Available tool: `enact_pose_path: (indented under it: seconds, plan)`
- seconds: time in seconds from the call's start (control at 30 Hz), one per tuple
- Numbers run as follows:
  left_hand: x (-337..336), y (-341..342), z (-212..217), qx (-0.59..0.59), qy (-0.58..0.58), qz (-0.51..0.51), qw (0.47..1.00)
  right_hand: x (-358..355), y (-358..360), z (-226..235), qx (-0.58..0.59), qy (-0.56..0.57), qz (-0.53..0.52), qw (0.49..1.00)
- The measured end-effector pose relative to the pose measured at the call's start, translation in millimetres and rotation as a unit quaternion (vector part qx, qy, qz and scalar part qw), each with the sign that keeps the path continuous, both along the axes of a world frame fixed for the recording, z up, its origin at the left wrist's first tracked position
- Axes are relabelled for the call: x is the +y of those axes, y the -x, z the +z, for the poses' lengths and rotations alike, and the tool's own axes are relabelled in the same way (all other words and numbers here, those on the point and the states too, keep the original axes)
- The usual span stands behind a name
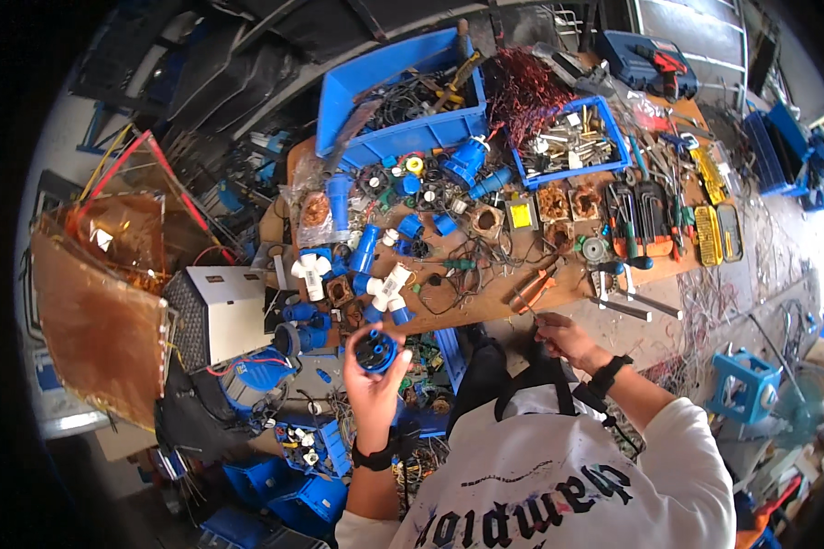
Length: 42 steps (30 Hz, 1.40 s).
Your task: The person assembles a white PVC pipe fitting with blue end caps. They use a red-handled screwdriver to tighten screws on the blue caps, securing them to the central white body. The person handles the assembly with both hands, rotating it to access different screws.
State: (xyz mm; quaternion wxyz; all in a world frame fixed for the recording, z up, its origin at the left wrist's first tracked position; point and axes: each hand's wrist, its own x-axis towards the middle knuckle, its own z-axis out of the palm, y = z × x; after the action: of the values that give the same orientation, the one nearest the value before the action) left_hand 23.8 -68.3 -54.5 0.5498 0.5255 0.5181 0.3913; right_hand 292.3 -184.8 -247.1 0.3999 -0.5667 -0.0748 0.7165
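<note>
My left hand (372, 380) grips a round plug part (375, 350), blue at the rim with a black face, just off the table's front edge. My right hand (566, 339) is closed, its fingers pinched together off the same edge; what it holds, if anything, is too small to make out. Orange-handled pliers (534, 290) lie on the table beyond that hand. Closest to my left hand on the table are a white and blue branched connector (390, 291) and a blue cylindrical sleeve (365, 249).
On the wooden table (467, 309), a blue bin (403, 139) of cables and tools stands at the back. A blue tray (572, 174) holds metal pieces. Hex keys and screwdrivers (645, 220) lie at the right. A white box (215, 316) stands left; a parts bin (311, 446) sits below.
</note>
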Motion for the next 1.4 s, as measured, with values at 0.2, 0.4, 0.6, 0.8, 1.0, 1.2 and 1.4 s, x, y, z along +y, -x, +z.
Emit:
enact_pose_path:
  seconds: [0.2, 0.4, 0.6, 0.8, 1.0, 1.2, 1.4]
  plan:
    - [27.1, 85.4, -44.4, 0.04, 0.153, 0.009, 0.987, 33.5, 52.7, -74.0, 0.001, 0.038, -0.04, 0.998]
    - [54.7, 137.8, -71.9, 0.07, 0.215, -0.002, 0.974, 102.8, 102.3, -101.5, -0.058, 0.043, -0.12, 0.99]
    - [73.4, 181.0, -93.4, 0.104, 0.246, 0.053, 0.962, 166.8, 111.9, -162.3, -0.387, -0.107, -0.017, 0.916]
    - [84.9, 206.8, -108.5, 0.096, 0.281, 0.098, 0.95, 213.2, 124.2, -130.6, -0.616, -0.148, 0.086, 0.769]
    - [92.7, 216.3, -113.8, 0.119, 0.304, 0.126, 0.937, 230.5, 140.3, -140.0, -0.609, -0.2, 0.228, 0.733]
    - [98.8, 217.6, -113.6, 0.106, 0.316, 0.148, 0.931, 248.2, 140.1, -157.3, -0.667, -0.166, 0.346, 0.638]
    - [101.3, 218.0, -110.9, 0.136, 0.313, 0.145, 0.929, 251.7, 132.1, -169.9, -0.674, -0.168, 0.41, 0.591]
